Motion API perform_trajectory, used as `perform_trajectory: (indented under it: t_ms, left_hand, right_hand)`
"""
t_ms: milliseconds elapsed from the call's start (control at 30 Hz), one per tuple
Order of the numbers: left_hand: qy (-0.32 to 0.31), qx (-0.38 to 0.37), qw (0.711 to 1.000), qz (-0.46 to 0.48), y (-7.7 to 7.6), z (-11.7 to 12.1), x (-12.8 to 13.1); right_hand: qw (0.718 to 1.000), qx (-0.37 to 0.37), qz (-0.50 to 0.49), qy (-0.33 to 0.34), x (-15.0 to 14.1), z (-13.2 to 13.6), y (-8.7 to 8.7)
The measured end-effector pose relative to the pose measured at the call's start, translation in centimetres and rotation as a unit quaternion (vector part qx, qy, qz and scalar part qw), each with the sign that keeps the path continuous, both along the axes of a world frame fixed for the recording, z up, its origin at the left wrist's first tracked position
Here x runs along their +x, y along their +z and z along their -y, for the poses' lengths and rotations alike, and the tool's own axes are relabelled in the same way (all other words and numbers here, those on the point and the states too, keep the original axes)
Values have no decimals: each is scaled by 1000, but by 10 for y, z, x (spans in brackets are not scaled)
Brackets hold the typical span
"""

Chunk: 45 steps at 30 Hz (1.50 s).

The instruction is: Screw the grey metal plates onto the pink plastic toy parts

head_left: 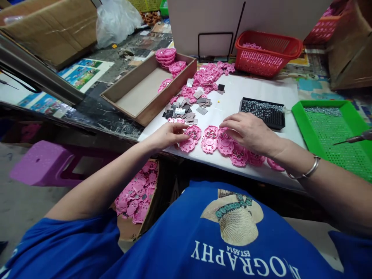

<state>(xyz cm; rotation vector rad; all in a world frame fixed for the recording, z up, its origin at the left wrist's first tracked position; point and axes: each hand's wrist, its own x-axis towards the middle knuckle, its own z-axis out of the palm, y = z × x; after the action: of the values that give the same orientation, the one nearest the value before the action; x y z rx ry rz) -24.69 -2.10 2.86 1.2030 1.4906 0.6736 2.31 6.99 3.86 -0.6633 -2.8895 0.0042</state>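
Observation:
My left hand [167,135] pinches the left edge of a pink plastic part [190,138] with a scalloped outline, at the left end of a row along the board's front edge. Beside it lies a similar pink piece [209,140], touched by neither hand. My right hand [252,132] is closed over the top of another pink plastic part [225,142], its fingertips bent down on the rim. Several more pink pieces [239,155] continue to the right, partly beneath my right hand and wrist. Small metal bits show in the upper half of some pieces.
Behind my hands lie grey square plates [186,110] and a pink heap [209,75]. A wooden tray [139,93] stands left, a black screw tray [263,112] and green tray [331,131] right. A red basket [269,54] stands behind; a screwdriver tip [348,139] juts in.

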Motion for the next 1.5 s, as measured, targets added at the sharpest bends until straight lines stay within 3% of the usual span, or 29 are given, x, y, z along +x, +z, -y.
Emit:
perform_trajectory:
  t_ms: [200, 333, 567, 767, 967, 1100, 1200, 1333, 1500]
  left_hand:
    - [-2, 32, 998, -48, 0, 6, -3]
    - [-22, 37, 998, -48, 2, 10, -8]
    - [-98, 108, 965, -217, 19, 5, -19]
    - [-263, 204, 870, -363, 19, -16, -7]
    - [-355, 290, 778, -430, 11, -37, 17]
    - [-330, 311, 772, -445, 9, -34, 21]
    - [-262, 331, 791, -443, 6, -20, 25]
    - [-171, 339, 806, -453, -4, 7, 43]
    - [-152, 308, 784, -516, -14, 24, 73]
  right_hand:
    - [992, -37, 31, 113, -33, 7, 8]
    - [993, -35, 36, 106, -47, 5, 9]
    - [993, -36, 23, 107, -53, -10, 8]
    - [992, -39, 83, 87, -58, -19, 4]
    - [990, -29, 136, -22, -67, -19, 4]
    - [992, -63, 108, -27, -59, -24, 13]
    - [994, -72, 78, -36, -42, -32, 17]
    - [993, -79, 81, -28, -24, -43, 9]
    - [978, -184, 97, -25, -24, -50, 2]
